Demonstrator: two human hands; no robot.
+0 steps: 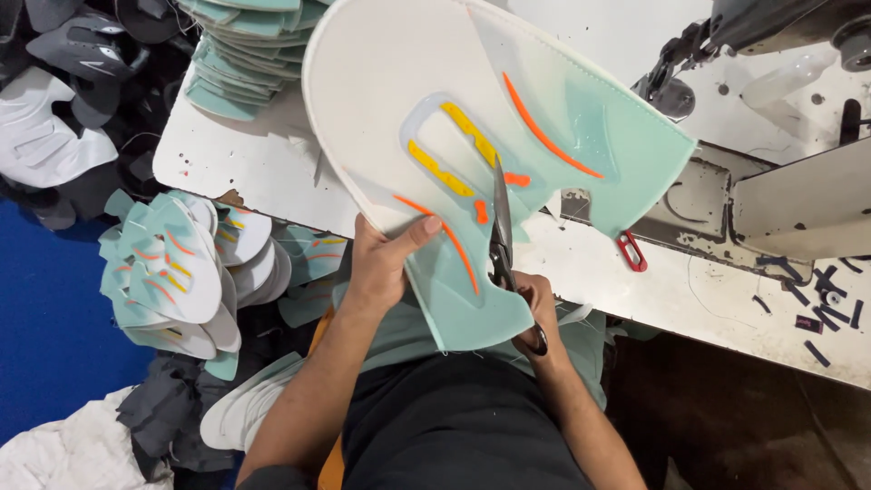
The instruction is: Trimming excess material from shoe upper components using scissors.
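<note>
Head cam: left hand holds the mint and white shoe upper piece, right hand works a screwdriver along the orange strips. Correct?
Not quite. The right hand holds dark scissors, not a screwdriver; their blades point up across the piece by the orange strips. The rest stands: the left hand grips the mint and white shoe upper piece at its lower edge. The head view shows it.

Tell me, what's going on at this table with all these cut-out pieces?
A person holds a large flat white and mint-green shoe-upper panel with orange and yellow stripes in the left hand, thumb on top. The right hand works dark metal scissors, blades pointing up into the panel's middle. Similar panels lie stacked on the white worktable and piled beside the person's lap. A sewing machine stands at right.
</note>
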